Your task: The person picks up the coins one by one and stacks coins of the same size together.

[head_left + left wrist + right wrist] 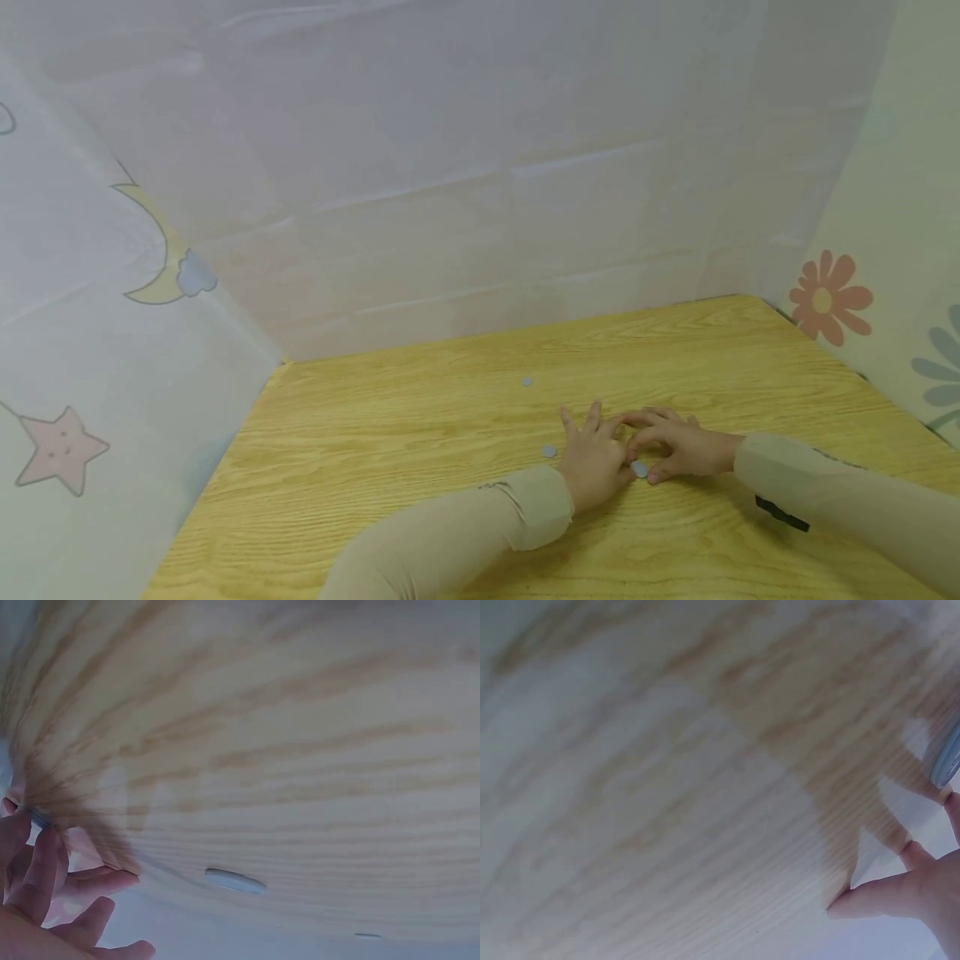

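A small pale grey-blue round disc point(639, 469) stands tilted between the two hands, low over the wooden table. My left hand point(596, 462) pinches it at the edge with thumb and forefinger, its other fingers spread out; the pinch shows at the left of the left wrist view. From the other side my right hand point(678, 446) has its curved forefinger and thumb around the same disc, the thumb tip at its edge. In the right wrist view the disc point(949, 759) shows at the right border, and other right fingertips point(840, 904) touch the tabletop.
A second disc point(550, 451) lies flat just left of the left hand. Farther back lies a third disc point(527, 381). The yellow wood-grain table point(360, 467) meets a pale sheet wall point(480, 242) behind, with printed side walls left and right.
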Motion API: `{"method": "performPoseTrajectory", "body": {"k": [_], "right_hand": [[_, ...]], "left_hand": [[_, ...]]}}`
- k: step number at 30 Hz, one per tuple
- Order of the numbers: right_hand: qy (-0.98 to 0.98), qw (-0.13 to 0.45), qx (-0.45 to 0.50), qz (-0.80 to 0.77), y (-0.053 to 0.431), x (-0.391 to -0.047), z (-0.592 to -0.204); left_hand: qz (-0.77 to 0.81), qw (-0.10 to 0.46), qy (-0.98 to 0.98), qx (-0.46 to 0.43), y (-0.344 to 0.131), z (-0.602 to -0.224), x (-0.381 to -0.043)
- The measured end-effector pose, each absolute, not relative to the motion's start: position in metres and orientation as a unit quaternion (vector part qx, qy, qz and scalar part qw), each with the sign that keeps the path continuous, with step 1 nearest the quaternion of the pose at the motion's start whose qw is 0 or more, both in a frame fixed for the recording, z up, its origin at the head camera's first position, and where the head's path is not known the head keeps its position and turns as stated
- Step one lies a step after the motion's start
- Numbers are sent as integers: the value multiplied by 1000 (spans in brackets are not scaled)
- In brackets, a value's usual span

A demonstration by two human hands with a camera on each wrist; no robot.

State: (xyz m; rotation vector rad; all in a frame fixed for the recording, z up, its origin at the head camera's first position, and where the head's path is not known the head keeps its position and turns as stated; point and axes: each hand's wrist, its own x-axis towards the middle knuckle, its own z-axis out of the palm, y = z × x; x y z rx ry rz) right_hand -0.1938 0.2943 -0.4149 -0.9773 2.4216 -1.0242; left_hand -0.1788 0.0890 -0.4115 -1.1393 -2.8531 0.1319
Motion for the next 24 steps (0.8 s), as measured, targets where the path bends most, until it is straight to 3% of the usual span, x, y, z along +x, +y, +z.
{"method": "performPoseTrajectory", "body": {"k": [24], "right_hand": [[857, 168, -341, -347, 294, -195, -415]], "left_hand": [[-3, 37, -943, -332, 62, -407, -185]]}}
